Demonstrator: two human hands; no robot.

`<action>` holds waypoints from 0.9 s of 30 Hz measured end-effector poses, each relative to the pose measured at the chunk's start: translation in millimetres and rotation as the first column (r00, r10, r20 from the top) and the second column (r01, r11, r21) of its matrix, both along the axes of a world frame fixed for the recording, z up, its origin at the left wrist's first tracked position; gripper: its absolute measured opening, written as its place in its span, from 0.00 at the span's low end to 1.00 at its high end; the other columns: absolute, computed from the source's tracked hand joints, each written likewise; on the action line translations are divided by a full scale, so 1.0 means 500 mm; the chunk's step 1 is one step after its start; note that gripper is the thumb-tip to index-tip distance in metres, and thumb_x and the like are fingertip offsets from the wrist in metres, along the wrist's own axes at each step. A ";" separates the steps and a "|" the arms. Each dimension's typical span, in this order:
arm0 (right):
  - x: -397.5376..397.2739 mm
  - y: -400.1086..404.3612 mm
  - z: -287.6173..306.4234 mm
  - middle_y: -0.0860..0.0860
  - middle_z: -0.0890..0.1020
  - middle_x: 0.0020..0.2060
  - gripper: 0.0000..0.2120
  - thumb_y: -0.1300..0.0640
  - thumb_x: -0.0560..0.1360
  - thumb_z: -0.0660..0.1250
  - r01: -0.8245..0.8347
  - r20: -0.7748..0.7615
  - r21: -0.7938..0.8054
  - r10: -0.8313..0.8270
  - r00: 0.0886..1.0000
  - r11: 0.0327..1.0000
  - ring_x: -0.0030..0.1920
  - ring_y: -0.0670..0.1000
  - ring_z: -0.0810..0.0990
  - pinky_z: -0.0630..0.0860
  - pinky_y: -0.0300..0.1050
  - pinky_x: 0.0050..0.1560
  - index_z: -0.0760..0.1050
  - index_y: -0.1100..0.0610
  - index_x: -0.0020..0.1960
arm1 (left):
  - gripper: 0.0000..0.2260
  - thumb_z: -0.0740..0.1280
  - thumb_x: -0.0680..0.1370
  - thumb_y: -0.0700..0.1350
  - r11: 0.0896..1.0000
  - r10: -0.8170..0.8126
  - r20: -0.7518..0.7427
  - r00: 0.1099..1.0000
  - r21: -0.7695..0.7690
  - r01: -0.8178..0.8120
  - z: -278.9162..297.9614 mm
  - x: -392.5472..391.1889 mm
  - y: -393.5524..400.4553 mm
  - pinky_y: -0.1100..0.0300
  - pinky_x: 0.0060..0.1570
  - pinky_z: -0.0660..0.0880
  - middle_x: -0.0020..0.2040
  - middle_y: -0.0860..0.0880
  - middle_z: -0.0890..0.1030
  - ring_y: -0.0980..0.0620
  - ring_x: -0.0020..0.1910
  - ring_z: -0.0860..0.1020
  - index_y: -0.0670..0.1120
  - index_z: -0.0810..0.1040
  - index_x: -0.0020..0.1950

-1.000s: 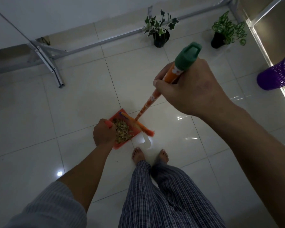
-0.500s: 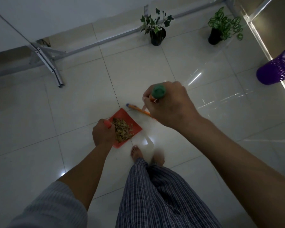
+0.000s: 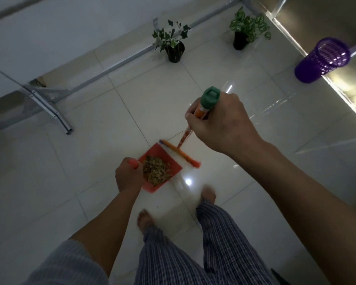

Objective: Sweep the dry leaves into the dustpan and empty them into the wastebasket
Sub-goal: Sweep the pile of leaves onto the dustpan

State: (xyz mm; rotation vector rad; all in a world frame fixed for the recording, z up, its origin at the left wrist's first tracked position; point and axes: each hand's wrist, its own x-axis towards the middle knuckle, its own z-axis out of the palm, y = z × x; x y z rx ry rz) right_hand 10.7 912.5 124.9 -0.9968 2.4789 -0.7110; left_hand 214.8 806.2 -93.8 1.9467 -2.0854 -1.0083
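A red dustpan [image 3: 173,161] rests low over the white tiled floor, with a heap of dry leaves [image 3: 156,170] inside it. My left hand [image 3: 128,174] grips its handle at the pan's left side. My right hand [image 3: 220,122] is closed around the upper end of an orange broom [image 3: 183,138] with a green cap. The broom's head [image 3: 181,154] lies along the pan's far right edge. A purple mesh wastebasket [image 3: 321,62] stands at the far right by the lit wall.
Two potted plants [image 3: 173,43] [image 3: 246,30] stand on the floor ahead. A metal table frame leg [image 3: 49,108] reaches onto the floor at the left. My bare feet [image 3: 146,219] and striped trousers are just below the dustpan.
The broom head swung from inside the pan out to its far right edge. My right hand dipped, then tilted the handle back up. My feet have stepped apart and the view has shifted.
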 end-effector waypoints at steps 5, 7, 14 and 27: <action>0.115 -0.014 -0.040 0.51 0.85 0.38 0.10 0.52 0.77 0.66 0.041 -0.034 0.033 -0.040 0.999 0.999 0.39 0.52 0.83 0.82 0.52 0.46 0.83 0.56 0.44 | 0.06 0.67 0.74 0.42 0.999 -0.047 -0.007 0.999 -0.016 0.047 -0.010 0.062 -0.032 0.53 0.45 0.75 0.45 0.40 0.82 0.40 0.46 0.80 0.42 0.79 0.48; 0.148 -0.022 -0.055 0.51 0.85 0.38 0.11 0.52 0.77 0.66 0.061 -0.047 0.034 -0.059 0.997 0.998 0.39 0.52 0.83 0.81 0.52 0.46 0.83 0.56 0.44 | 0.06 0.65 0.74 0.42 0.997 -0.076 -0.001 0.997 -0.024 0.076 -0.018 0.084 -0.044 0.51 0.45 0.76 0.44 0.40 0.82 0.40 0.45 0.80 0.41 0.78 0.48; 0.207 -0.040 -0.060 0.50 0.86 0.41 0.06 0.56 0.76 0.69 0.116 0.088 -0.011 -0.114 0.990 0.993 0.44 0.51 0.84 0.81 0.54 0.51 0.84 0.55 0.43 | 0.07 0.64 0.75 0.42 0.989 -0.149 0.034 0.988 -0.003 0.149 -0.032 0.114 -0.075 0.51 0.43 0.75 0.45 0.39 0.81 0.39 0.45 0.79 0.40 0.78 0.49; 0.239 -0.033 -0.018 0.51 0.85 0.39 0.09 0.51 0.76 0.70 0.225 0.023 -0.087 -0.224 0.974 0.970 0.42 0.51 0.84 0.83 0.53 0.48 0.83 0.56 0.45 | 0.08 0.65 0.74 0.42 0.975 -0.222 0.010 0.975 0.009 0.222 -0.024 0.161 -0.118 0.51 0.46 0.76 0.46 0.39 0.82 0.39 0.47 0.79 0.40 0.78 0.51</action>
